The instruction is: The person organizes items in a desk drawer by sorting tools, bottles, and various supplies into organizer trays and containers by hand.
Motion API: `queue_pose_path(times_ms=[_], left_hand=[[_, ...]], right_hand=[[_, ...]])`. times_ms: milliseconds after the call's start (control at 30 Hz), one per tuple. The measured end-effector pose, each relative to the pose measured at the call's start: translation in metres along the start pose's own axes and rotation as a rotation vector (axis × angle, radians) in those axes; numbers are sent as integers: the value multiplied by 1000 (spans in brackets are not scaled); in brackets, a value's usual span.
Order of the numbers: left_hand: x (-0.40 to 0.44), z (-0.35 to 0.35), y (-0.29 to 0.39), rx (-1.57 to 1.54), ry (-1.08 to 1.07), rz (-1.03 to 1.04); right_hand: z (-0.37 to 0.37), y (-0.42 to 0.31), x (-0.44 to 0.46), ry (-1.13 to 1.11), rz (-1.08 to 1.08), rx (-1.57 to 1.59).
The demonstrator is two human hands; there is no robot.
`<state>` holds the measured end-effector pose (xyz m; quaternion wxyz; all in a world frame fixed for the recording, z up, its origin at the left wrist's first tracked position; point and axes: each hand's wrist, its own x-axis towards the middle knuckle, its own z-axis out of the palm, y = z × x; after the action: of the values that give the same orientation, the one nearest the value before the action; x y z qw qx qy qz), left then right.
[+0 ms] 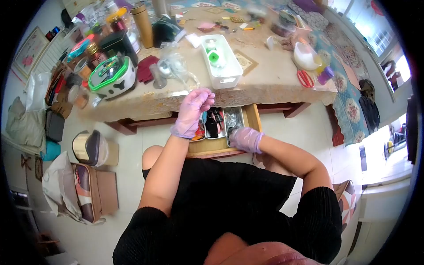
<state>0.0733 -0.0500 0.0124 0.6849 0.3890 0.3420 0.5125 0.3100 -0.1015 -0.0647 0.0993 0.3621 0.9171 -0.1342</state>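
Nearest the camera is the black garment (pixel 229 194) of the seated person, with the open light-wood drawer (pixel 253 120) just beyond it, under the table edge. The right hand (pixel 247 139), in a thin translucent purple glove, is lowered at the right-hand compartment of the drawer. Its fingertips are hidden, so its grip width and any held item cannot be told. That compartment, a narrow white rectangular container (pixel 241 115), holds silvery-grey, glossy items (pixel 232 119), located just beside the right hand. The adjacent white container (pixel 223 133) holds black items (pixel 213 126); farther left in the drawer lie red and orange items (pixel 198 133). The left hand (pixel 194 110), in a matching glove, is raised near the table edge, left of the black items. Its fingers are curled in a narrow grip; whether anything is held cannot be told. Beyond the hands, the table with a beige patterned cover (pixel 274 90) carries a white rectangular plastic basket (pixel 227 82) containing green-and-white items (pixel 214 57). Left of the basket lies a crumpled clear plastic bag (pixel 176 62); to its right are red-handled scissors (pixel 304 78). Farther back stands a tall, brown-gold cylindrical flask (pixel 142 26).
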Motion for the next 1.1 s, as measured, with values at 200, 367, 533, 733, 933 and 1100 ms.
queue_pose_path(times_ms=[200, 367, 533, 733, 933, 1100], left_hand=[[5, -1, -12, 59, 2, 2], [0, 2, -12, 100, 6, -3], [-5, 9, 5, 146, 83, -30], [0, 34, 24, 137, 28, 9], [25, 27, 30, 575, 13, 179], [41, 16, 43, 652, 22, 270]], right_hand=[[21, -45, 19, -174, 10, -111], [13, -47, 36, -203, -57, -79], [-93, -44, 13, -519, 86, 132], [-241, 125, 17, 697, 380, 149], [-276, 290, 198, 773, 521, -16], [-272, 324, 268, 592, 404, -234]])
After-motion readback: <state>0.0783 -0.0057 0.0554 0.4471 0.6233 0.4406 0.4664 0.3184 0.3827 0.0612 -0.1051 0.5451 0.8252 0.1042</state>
